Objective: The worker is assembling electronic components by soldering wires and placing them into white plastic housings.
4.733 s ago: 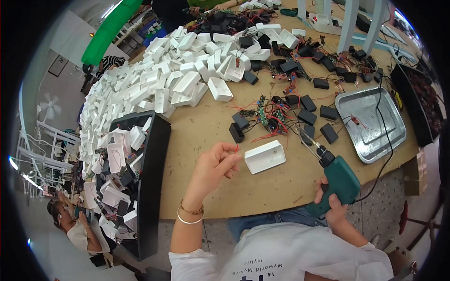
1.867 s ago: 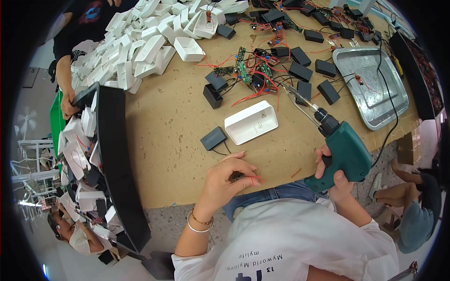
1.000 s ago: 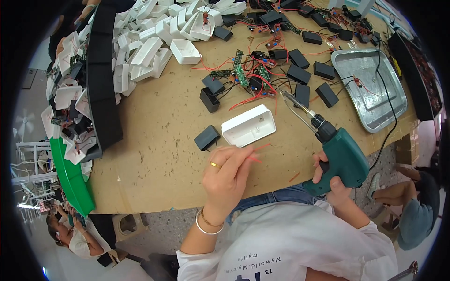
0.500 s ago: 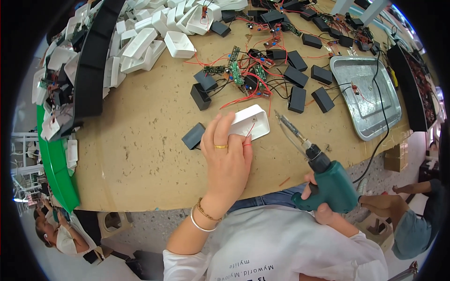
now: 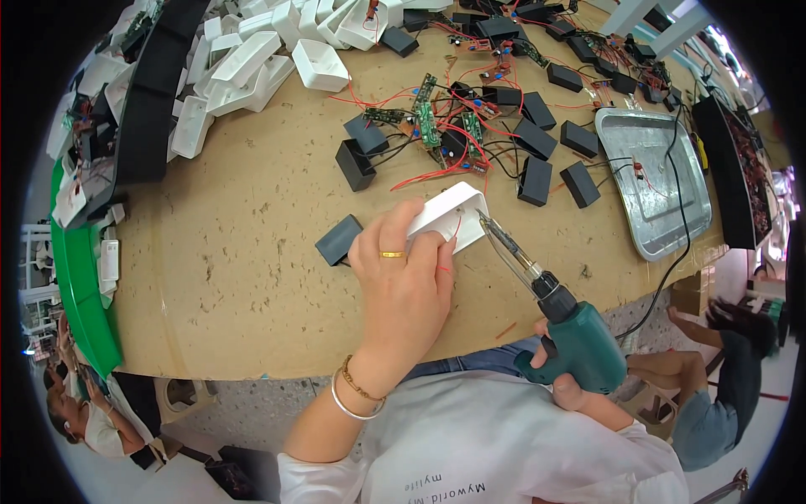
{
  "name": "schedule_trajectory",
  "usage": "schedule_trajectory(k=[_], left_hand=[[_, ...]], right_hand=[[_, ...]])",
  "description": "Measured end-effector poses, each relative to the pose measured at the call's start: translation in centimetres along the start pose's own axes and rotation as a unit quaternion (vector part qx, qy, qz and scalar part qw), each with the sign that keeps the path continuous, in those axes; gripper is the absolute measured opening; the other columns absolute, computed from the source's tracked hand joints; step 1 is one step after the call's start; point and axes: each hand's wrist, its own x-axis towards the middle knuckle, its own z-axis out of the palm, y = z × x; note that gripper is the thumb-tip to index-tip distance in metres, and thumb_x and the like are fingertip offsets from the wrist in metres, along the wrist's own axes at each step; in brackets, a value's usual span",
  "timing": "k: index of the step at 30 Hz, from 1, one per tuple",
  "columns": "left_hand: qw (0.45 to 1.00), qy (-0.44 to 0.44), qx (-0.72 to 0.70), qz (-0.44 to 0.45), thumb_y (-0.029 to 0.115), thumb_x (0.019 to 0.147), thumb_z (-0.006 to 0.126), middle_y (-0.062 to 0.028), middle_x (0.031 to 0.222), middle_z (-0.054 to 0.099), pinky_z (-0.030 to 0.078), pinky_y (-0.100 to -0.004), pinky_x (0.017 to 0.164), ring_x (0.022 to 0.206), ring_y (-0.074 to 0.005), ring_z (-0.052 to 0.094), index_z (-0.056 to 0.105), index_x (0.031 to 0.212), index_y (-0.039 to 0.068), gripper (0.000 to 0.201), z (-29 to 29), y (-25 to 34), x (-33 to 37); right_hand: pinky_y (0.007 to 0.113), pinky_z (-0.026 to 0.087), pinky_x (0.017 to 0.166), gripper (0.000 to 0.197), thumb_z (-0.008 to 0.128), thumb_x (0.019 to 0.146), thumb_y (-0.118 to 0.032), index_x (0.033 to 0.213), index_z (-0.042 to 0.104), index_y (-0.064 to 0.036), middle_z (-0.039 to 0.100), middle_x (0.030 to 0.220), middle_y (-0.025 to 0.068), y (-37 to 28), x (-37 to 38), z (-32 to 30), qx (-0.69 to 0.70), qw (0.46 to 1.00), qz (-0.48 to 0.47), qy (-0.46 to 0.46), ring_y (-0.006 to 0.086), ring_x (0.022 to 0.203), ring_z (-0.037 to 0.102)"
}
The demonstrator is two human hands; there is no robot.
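My left hand (image 5: 401, 281) is closed round a small white plastic case (image 5: 447, 204), pressing it against the table with its open side tilted up toward the right. A thin red wire (image 5: 459, 225) shows inside the case by my fingertips. In my right hand (image 5: 571, 393) is a green pistol-shaped soldering gun (image 5: 594, 346), its long metal tip pointing up and left. The tip is at the right end of the case; whether it touches anything inside I cannot tell. A dark grey box (image 5: 340, 239) lies beside my left hand.
Green circuit boards (image 5: 428, 124) with red wires and black boxes (image 5: 535, 181) are heaped beyond the case. White cases (image 5: 243, 63) pile up at the far left beside a black bin (image 5: 151, 109). A metal tray (image 5: 646, 239) with a cable across it stands right. Other people sit nearby.
The soldering gun has moved left and slightly down, bringing its tip to the case's right end. My left hand has tilted the case a little. The view has shifted slightly.
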Motion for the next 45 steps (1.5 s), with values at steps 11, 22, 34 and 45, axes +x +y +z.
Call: schedule_trajectory(k=[11, 22, 34, 45], left_hand=[[1.0, -0.006, 0.003, -0.002, 0.0, 0.073, 0.064, -0.0145, 0.125, 0.046, 0.032, -0.0471, 0.095, 0.113, -0.0375, 0.04, 0.051, 0.08, 0.001, 0.015, 0.5, 1.1, 1.0], [0.999, -0.016, 0.024, -0.017, 0.0, 0.07, 0.064, -0.0111, 0.122, 0.047, 0.034, -0.0477, 0.089, 0.106, -0.0368, 0.04, 0.051, 0.077, 0.0, 0.015, 0.8, 1.5, 1.5], [0.999, -0.022, 0.033, -0.024, 0.0, 0.069, 0.064, -0.0095, 0.122, 0.046, 0.035, -0.0474, 0.086, 0.105, -0.0363, 0.041, 0.052, 0.073, 0.0, 0.012, 0.9, 1.6, 1.7], [0.999, -0.022, 0.026, -0.021, 0.0, 0.069, 0.062, -0.0102, 0.124, 0.046, 0.036, -0.0478, 0.086, 0.105, -0.0369, 0.041, 0.052, 0.075, 0.0, 0.012, 0.7, 1.7, 1.9]], right_hand=[[0.028, 0.044, 0.073, 0.059, 0.06, 0.084, -0.045, 0.118, 0.047, 0.0014, 0.052, 0.109, 0.0111, 0.2, -0.3, -0.4, 0.001, 1.0, 0.011, -0.012, 0.0151, 0.081, 0.054], [0.027, 0.046, 0.063, 0.053, 0.067, 0.081, -0.034, 0.113, 0.052, 0.0052, 0.06, 0.081, 0.0074, 0.4, 1.2, -0.2, 0.003, 0.999, -0.02, 0.049, 0.0159, 0.07, 0.058], [0.027, 0.045, 0.061, 0.055, 0.067, 0.082, -0.035, 0.114, 0.051, 0.0071, 0.059, 0.077, 0.0061, 0.0, 1.4, -0.8, -0.078, 0.997, -0.021, 0.007, 0.0136, 0.065, 0.057], [0.026, 0.044, 0.069, 0.074, 0.062, 0.084, -0.047, 0.13, 0.039, 0.0052, 0.051, 0.119, 0.011, -0.9, 0.8, -1.4, -0.068, 0.993, 0.092, -0.026, 0.0113, 0.075, 0.052]])
